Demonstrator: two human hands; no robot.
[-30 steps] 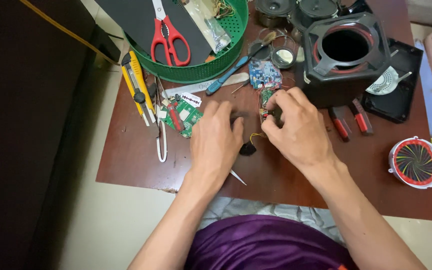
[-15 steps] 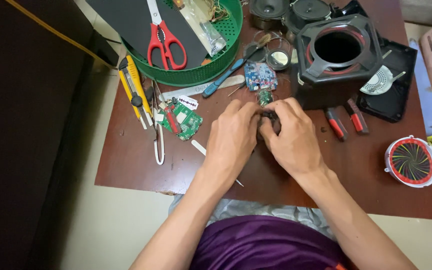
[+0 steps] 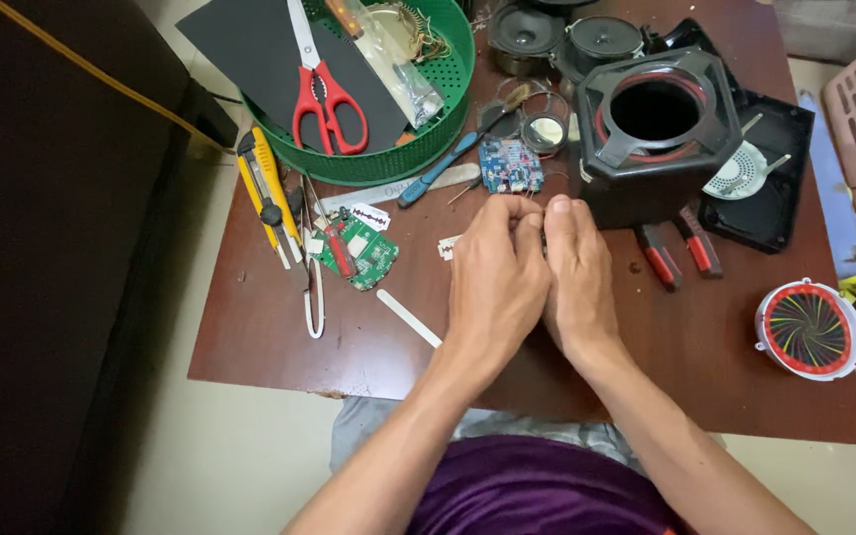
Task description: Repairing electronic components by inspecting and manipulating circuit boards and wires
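Note:
My left hand (image 3: 495, 282) and my right hand (image 3: 577, 277) lie pressed side by side on the brown table (image 3: 279, 337), knuckles up. Their fingertips pinch together just below a small blue circuit board (image 3: 509, 163). A small dark part sits between the fingers and is almost wholly hidden by them. A black speaker housing (image 3: 681, 168) with a round hole stands just to the right of my fingertips. A green circuit board (image 3: 367, 250) lies to the left of my left hand.
A green basket (image 3: 453, 109) at the back holds red scissors (image 3: 324, 99). A yellow utility knife (image 3: 262, 188), a blue screwdriver (image 3: 438, 170) and a white stick (image 3: 408, 317) lie at left. Red-handled pliers (image 3: 671, 253) and a round red-rimmed disc (image 3: 809, 329) lie at right.
My two hands have closed together over the small dark part and shifted up the table toward the blue circuit board. The part showed between the fingers before and is now covered.

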